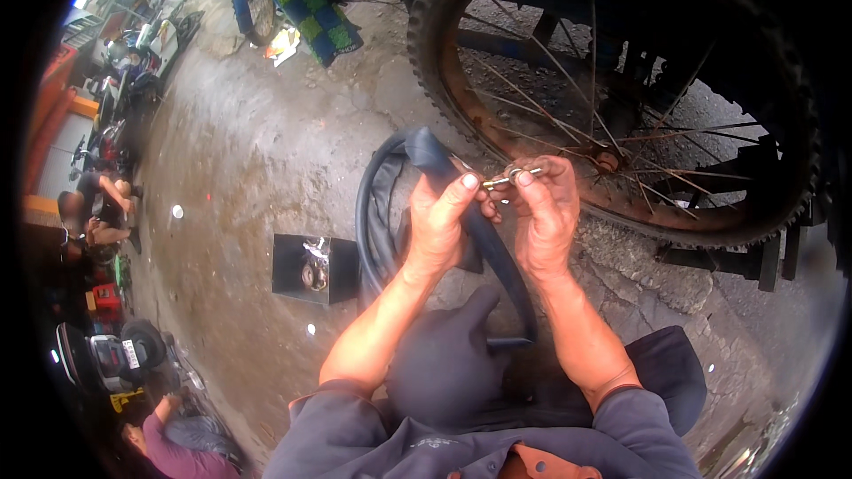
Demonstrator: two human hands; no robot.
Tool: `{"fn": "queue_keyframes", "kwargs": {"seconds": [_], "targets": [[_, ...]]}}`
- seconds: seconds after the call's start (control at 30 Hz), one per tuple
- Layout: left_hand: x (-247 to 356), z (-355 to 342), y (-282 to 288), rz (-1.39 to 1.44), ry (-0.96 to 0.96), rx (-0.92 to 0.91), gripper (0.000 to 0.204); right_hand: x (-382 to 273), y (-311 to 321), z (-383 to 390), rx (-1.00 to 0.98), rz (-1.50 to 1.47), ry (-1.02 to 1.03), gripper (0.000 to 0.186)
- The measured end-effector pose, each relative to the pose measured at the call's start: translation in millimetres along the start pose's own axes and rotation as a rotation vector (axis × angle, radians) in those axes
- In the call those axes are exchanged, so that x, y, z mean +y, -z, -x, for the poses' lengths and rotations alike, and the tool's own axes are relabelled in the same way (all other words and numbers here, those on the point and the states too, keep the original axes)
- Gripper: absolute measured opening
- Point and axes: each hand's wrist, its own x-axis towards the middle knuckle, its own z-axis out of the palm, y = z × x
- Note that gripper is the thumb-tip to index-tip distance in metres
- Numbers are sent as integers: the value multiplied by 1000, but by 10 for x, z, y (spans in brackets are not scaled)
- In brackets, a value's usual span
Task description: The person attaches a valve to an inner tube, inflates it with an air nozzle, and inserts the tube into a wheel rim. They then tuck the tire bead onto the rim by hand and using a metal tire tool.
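Note:
A black rubber inner tube (pixel 497 257) hangs in loops in front of me. My left hand (pixel 437 217) is closed on it, with thumb and fingers pinching beside the brass-coloured valve stem (pixel 493 184). The stem points right, toward my right hand (pixel 546 217). That hand is closed too, thumb and fingertips pinched on a small metal ring (pixel 515 175) that looks like a nut at the stem's end. Whether the ring is threaded on the stem I cannot tell. The fingers hide part of both pieces.
A spoked wheel with a knobbly tyre (pixel 426 44) stands at the upper right. Left of my forearm, a dark open box (pixel 288 266) holds small metal parts. A checked green-and-blue cloth (pixel 311 18) hangs at the top. People (pixel 191 443) and parked motorcycles line the left side.

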Motion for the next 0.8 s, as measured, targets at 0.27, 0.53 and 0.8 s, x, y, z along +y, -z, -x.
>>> {"fn": "queue_keyframes", "kwargs": {"seconds": [0.27, 0.53, 0.8], "targets": [[-19, 32, -80, -111, -65, -4, 19, 83, -53, 49, 75, 28, 84, 17], [103, 57, -19, -201, -57, -34, 16, 263, -117, 106, 31, -78, 102, 12], [148, 112, -5, -213, -88, -44, 15, 304, -166, 128, 40, -63, 30, 19]]}}
